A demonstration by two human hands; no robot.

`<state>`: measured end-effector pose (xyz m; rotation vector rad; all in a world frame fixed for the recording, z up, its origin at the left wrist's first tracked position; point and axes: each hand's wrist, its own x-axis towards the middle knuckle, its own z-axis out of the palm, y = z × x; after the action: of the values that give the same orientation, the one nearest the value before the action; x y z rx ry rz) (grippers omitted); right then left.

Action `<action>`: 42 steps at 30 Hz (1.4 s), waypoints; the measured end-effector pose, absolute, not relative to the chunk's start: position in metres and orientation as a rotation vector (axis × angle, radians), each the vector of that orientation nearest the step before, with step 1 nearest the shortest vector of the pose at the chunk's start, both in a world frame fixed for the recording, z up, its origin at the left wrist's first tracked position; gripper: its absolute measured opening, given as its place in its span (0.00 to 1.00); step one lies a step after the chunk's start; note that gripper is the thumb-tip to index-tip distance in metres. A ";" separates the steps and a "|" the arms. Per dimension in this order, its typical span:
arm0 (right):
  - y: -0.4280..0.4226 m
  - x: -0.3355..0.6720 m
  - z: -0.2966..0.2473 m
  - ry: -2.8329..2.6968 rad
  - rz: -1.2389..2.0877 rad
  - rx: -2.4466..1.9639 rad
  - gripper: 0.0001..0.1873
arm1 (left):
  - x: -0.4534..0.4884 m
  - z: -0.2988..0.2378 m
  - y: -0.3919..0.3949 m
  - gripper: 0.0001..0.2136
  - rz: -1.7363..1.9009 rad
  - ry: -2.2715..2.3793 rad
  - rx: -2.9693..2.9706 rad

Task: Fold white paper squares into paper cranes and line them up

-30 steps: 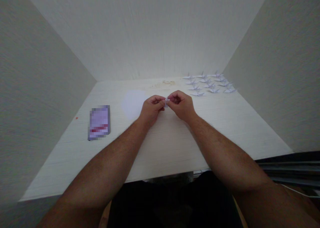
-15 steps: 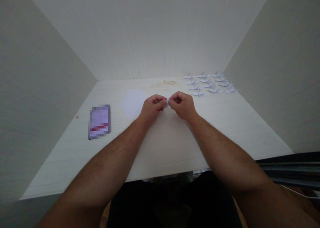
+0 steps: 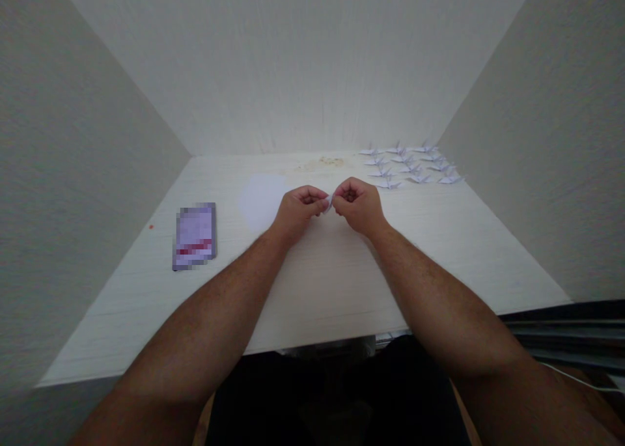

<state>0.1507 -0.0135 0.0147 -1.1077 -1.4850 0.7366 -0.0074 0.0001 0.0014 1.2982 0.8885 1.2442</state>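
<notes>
Between my two hands, above the middle of the table, is a small folded piece of white paper [image 3: 328, 204]. My left hand [image 3: 301, 210] pinches its left side between thumb and fingers. My right hand [image 3: 358, 205] pinches the other side, the fingertips of both hands being close together. Most of the folded paper is hidden by my fingers, so its exact shape does not show. Left of my left hand lies a pale sheet or stack of white paper [image 3: 258, 198], its right part covered by that hand.
Several folded white paper cranes [image 3: 411, 166] stand in rows at the back right of the white table [image 3: 332, 290]. A blurred purple, flat rectangular object [image 3: 195, 231] lies at the left, with a tiny red spot [image 3: 151, 227] beyond it. Walls [image 3: 312, 62] enclose the back and sides.
My fingers have shifted slightly on the folded paper, and it appears turned, showing a narrower strip. Both hands stay in nearly the same place.
</notes>
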 end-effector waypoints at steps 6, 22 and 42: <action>-0.014 0.151 0.016 -1.454 0.840 -1.158 0.03 | -0.010 0.002 0.001 0.10 1.197 0.927 1.351; -0.016 0.149 0.023 -1.407 1.022 -1.124 0.08 | -0.010 -0.003 0.003 0.11 1.256 0.888 1.271; -0.017 0.148 0.022 -1.371 0.985 -1.191 0.08 | -0.009 0.000 0.001 0.11 1.226 0.871 1.215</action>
<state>0.1484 -0.0168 0.0217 -1.1912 -1.3706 0.9850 -0.0085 0.0006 -0.0003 1.2148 0.8712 1.2258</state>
